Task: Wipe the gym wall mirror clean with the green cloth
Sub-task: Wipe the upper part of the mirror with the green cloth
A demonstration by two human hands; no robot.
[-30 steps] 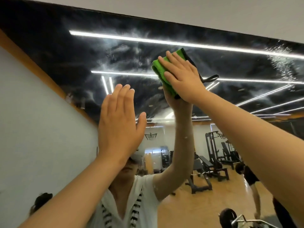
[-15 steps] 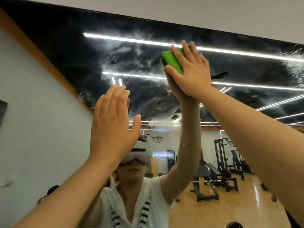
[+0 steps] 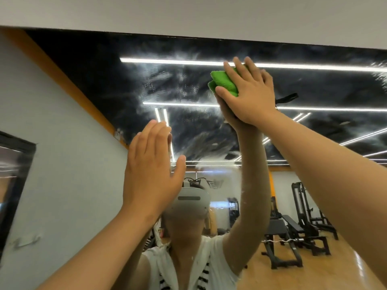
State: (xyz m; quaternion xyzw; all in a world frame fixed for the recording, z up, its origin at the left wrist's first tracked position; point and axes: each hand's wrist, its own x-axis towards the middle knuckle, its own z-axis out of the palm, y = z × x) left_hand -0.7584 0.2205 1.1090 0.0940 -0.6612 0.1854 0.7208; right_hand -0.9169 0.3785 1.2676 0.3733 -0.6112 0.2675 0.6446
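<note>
The wall mirror (image 3: 100, 84) fills most of the view and carries whitish streaks and droplets in its upper middle. My right hand (image 3: 248, 95) presses a folded green cloth (image 3: 223, 81) flat against the glass near the mirror's top edge. My left hand (image 3: 149, 170) is raised lower and to the left, fingers together and extended, palm toward the glass and holding nothing. Whether that palm touches the glass I cannot tell. Both arms and a person in a white top appear reflected behind my hands.
A pale wall band (image 3: 188, 15) runs above the mirror's top edge. The reflection shows a grey wall with an orange strip (image 3: 69, 80), ceiling light strips, weight benches (image 3: 278, 243) and machines on a wooden floor at the lower right.
My right hand has slid the cloth upward on the glass toward the top edge. The view has tilted up, showing more wall above the mirror. My left hand stays raised and open.
</note>
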